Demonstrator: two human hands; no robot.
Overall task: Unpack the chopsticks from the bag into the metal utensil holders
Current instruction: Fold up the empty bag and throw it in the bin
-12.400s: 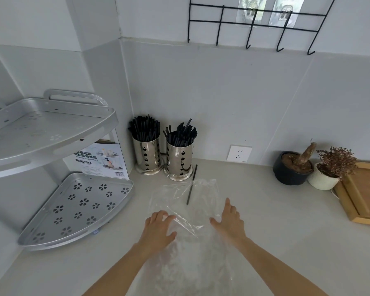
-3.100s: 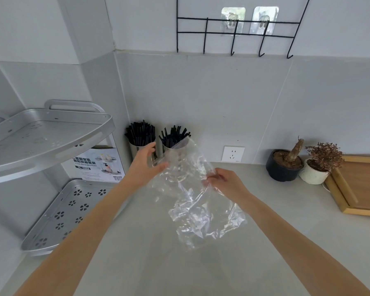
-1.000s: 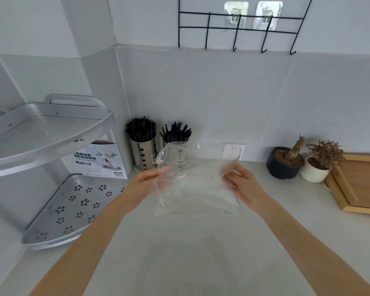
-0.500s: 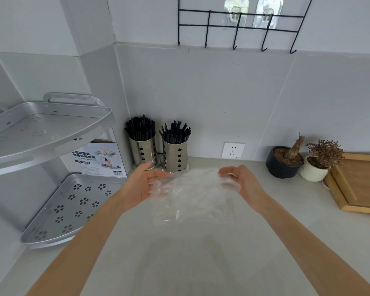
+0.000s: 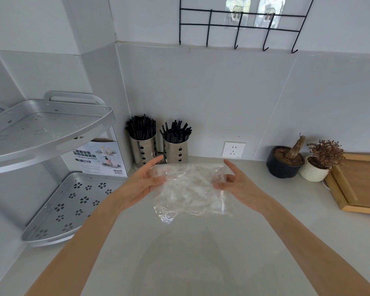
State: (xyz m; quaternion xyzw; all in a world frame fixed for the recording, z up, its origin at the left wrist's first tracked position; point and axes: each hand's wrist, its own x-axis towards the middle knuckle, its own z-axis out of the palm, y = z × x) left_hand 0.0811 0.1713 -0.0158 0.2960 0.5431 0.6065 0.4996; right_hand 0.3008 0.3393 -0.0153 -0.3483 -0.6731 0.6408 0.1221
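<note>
Both hands, left hand and right hand, hover released with relaxed fingers at either side of the empty-looking bag, likely flattening it. The chopsticks stand in the metal utensil holders just behind the bag, on the surface.

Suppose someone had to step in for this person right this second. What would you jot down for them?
Left hand: open, fingers touching the left edge of the clear plastic bag.
Right hand: fingers loosely curled at the bag's right edge; whether it pinches the bag is unclear.
Bag: crumpled, just above the countertop, looks empty.
Black chopsticks fill both metal utensil holders by the wall.
Done: unpacking, apparently.
Left: put the bag away.
</note>
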